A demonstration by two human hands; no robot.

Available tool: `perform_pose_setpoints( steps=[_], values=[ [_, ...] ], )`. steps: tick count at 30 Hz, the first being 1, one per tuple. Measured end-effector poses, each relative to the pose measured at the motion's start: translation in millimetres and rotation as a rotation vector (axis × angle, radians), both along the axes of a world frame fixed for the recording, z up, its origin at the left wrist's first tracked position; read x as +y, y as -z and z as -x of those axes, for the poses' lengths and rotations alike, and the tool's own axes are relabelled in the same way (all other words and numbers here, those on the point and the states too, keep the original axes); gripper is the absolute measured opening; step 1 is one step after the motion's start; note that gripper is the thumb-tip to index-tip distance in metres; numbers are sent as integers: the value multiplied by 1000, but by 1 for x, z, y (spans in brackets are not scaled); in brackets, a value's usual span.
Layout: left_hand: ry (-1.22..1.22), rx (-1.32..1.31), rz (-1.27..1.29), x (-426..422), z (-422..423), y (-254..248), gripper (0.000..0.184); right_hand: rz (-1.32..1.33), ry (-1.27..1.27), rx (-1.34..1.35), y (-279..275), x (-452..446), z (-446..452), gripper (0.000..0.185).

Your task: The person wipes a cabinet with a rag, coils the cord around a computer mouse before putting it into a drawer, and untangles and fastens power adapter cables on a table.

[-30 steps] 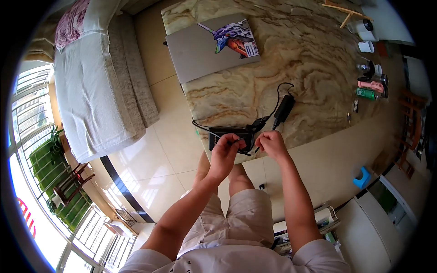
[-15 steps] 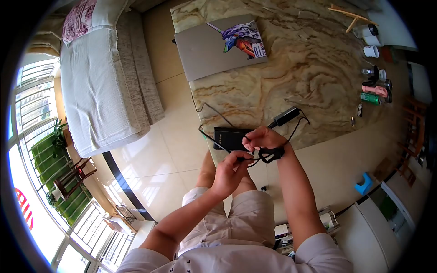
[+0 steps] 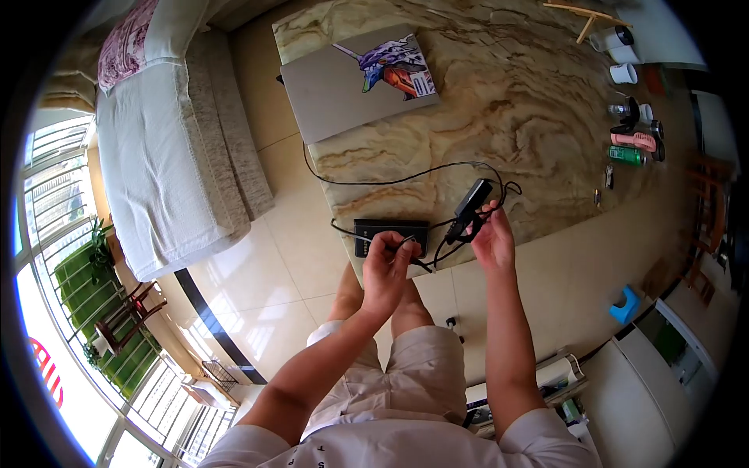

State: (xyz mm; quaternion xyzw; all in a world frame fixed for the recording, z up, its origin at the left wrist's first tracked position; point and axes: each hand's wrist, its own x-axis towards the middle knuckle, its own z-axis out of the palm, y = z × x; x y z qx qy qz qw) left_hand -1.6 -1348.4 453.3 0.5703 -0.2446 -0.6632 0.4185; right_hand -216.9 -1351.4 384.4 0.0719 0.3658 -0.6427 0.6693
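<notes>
My left hand (image 3: 390,265) pinches a black cable in front of a flat black box (image 3: 373,228) at the table's near edge. On the right, my right hand (image 3: 495,240) has its fingers closed on gathered loops of the black cable (image 3: 462,228). Just above those loops is a black power adapter (image 3: 473,196), tilted; whether it rests on the table I cannot tell. One thin stretch of cable curves across the marble table (image 3: 538,148) toward its left edge, below a closed grey laptop (image 3: 328,86) with a colourful sticker.
Cups, a green can (image 3: 626,155) and a pink object (image 3: 633,140) stand along the table's far right side. A pale sofa (image 3: 164,156) is on the left. A blue stool (image 3: 624,305) sits on the floor at right.
My hands have moved apart, the right one to the right and up with the cable loops. The adapter has shifted and turned more upright. A cable now sweeps across the table.
</notes>
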Motion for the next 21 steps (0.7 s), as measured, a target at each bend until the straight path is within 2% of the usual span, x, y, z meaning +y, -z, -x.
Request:
perform_pose_setpoints(
  steps=[3,6,8,10,11,13,14,16,18,21],
  values=[
    [-7,-73,-109,-5,-6,1,10,-8,-44,51,8,-4,2,14],
    [-84,10,-185,-17,-11,5,13,18,-97,22,-1,-9,1,13],
    [-45,18,-288,-26,-14,7,15,-49,-102,38,-12,-12,0,11],
    [-31,9,-298,-28,-16,14,16,-276,-197,218,-21,-14,-1,10],
    [-26,15,-303,-28,-16,17,15,-276,-194,219,-22,-13,-3,10],
    [-21,21,-308,-29,-15,18,15,-357,-279,920,-27,-5,-12,8],
    [-27,26,-313,-29,-15,18,15,-357,-279,919,-31,0,-16,8],
    [-33,32,-319,-30,-14,16,15,-41,-404,868,-48,10,-24,7],
    [-28,25,-318,-31,-13,15,14,165,-602,1384,-74,8,-43,4],
    [7,33,-279,-29,-10,15,13,269,-609,1475,-87,-6,-75,6]
  ],
)
